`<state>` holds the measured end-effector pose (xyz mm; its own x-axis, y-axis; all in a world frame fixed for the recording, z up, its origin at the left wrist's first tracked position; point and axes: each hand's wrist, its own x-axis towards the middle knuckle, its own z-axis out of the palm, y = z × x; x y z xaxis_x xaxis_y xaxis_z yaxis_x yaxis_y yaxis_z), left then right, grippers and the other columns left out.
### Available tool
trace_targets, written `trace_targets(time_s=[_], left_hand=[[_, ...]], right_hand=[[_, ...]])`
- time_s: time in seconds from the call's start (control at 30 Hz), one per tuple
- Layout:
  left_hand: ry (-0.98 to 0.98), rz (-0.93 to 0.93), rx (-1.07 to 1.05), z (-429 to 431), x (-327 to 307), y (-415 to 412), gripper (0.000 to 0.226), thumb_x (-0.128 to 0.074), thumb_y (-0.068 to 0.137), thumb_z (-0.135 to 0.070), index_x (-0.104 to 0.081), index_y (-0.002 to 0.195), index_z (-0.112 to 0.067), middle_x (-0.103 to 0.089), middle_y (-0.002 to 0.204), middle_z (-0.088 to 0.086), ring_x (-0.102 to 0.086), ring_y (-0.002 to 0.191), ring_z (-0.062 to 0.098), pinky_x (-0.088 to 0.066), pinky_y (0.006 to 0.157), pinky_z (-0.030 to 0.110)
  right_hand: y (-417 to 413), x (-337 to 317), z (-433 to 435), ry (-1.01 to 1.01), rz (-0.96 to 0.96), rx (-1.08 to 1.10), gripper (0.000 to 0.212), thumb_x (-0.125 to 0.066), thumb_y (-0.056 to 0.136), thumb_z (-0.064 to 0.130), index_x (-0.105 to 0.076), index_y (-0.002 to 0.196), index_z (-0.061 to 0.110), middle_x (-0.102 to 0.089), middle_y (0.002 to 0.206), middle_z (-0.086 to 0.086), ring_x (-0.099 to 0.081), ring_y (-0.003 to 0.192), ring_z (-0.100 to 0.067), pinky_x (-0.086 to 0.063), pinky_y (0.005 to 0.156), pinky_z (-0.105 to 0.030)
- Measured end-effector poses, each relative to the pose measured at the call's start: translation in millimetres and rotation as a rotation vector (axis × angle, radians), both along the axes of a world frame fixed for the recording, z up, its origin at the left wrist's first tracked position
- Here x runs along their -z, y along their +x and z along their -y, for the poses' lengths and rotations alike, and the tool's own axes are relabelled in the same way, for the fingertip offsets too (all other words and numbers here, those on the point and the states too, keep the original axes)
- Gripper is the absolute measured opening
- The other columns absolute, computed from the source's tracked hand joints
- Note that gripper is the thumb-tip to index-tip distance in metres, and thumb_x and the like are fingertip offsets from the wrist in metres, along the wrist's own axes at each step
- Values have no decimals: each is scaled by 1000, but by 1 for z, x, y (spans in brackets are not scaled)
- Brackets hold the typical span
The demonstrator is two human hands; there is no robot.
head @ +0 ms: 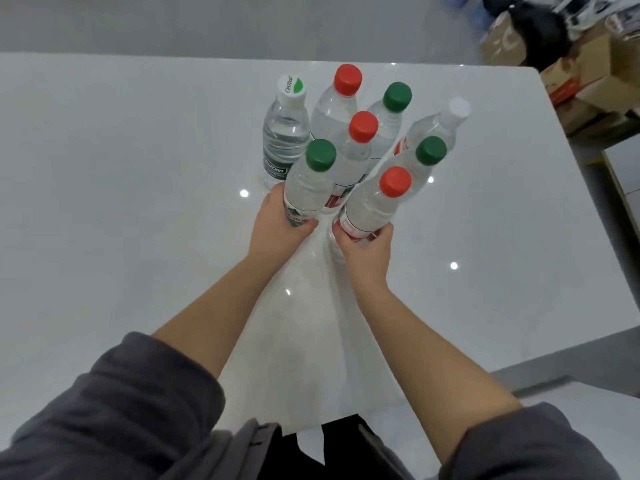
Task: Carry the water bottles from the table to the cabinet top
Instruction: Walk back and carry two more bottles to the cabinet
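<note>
Bottles stood clustered toward the far middle of the white surface (121, 168). Our left hand (277, 226) was wrapped around a green-capped bottle (308, 188), our right hand (363, 251) around a red-capped bottle (374, 206), both at the near edge of the cluster. We judged it best to grip low and firm, then lift straight up so neighbouring bottles stayed upright.

Both arms extended, left hand (277, 228) and right hand (363, 249) curled closed.
</note>
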<state>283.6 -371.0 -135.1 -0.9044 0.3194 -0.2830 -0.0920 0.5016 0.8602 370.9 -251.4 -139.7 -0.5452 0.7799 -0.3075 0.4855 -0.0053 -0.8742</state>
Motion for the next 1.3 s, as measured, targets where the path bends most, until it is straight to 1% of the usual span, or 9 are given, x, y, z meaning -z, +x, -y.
trace_targets(time_s=[0.1,0.27,0.4,0.6,0.7,0.8,0.97,1.2,1.3], left_hand=[[2,-14,5,1,-1,-2,63,-80,72,-27,-49,126,-19,-62,117,-2,-58,105,15,-45,84,26],[-53,2,56,17,-8,17,68,-81,73,-29,-48,131,-18,-63,121,1,-59,108,21,-50,92,36],[-79,44,82,30,-14,40,64,-81,73,-24,-50,129,-15,-63,117,2,-61,108,25,-49,94,40],[-68,67,103,45,-4,58,64,-82,70,-26,-52,126,-20,-61,119,-3,-59,108,20,-49,97,43],[-52,103,142,48,4,53,65,-83,69,-29,-52,126,-22,-61,118,-4,-59,108,17,-49,97,42],[-63,138,192,49,11,49,70,-83,66,-35,-51,127,-23,-62,118,-5,-60,108,17,-50,95,40],[-145,132,219,46,18,45,63,-82,70,-35,-55,125,-17,-65,114,0,-61,104,21,-50,91,36],[-129,120,282,43,10,83,46,-83,72,-26,-60,112,-20,-61,94,-18,-60,88,6,-45,76,22],[-121,138,395,26,10,115,42,-83,71,-23,-61,107,-20,-62,94,-17,-61,89,5,-48,76,25]], right_hand=[[2,4,0,31,-14,7,59,-85,71,30,-49,118,24,-62,111,11,-62,100,0,-53,88,-27],[24,-3,-1,-10,7,-85,54,-85,73,29,-45,104,47,-57,103,32,-56,91,20,-44,79,-7],[55,-1,2,-35,23,-119,52,-86,72,25,-48,101,46,-59,100,31,-57,89,21,-44,72,-1],[74,8,3,-27,20,-150,64,-87,70,24,-51,123,23,-65,112,12,-64,99,2,-50,82,-13],[67,16,3,-11,40,-168,67,-86,69,24,-49,125,22,-64,113,12,-64,101,-1,-53,85,-18],[59,31,4,16,83,-186,63,-83,65,36,-56,120,20,-69,107,8,-67,96,-6,-56,85,-28],[67,36,3,17,101,-183,56,-83,67,33,-61,117,22,-70,106,10,-66,96,-3,-51,79,-16],[135,36,10,-63,125,-81,51,-80,66,39,-64,112,22,-71,102,10,-68,95,-6,-56,85,-30],[179,31,7,-58,150,1,45,-81,70,36,-63,109,23,-70,98,12,-66,90,-3,-54,80,-23]])
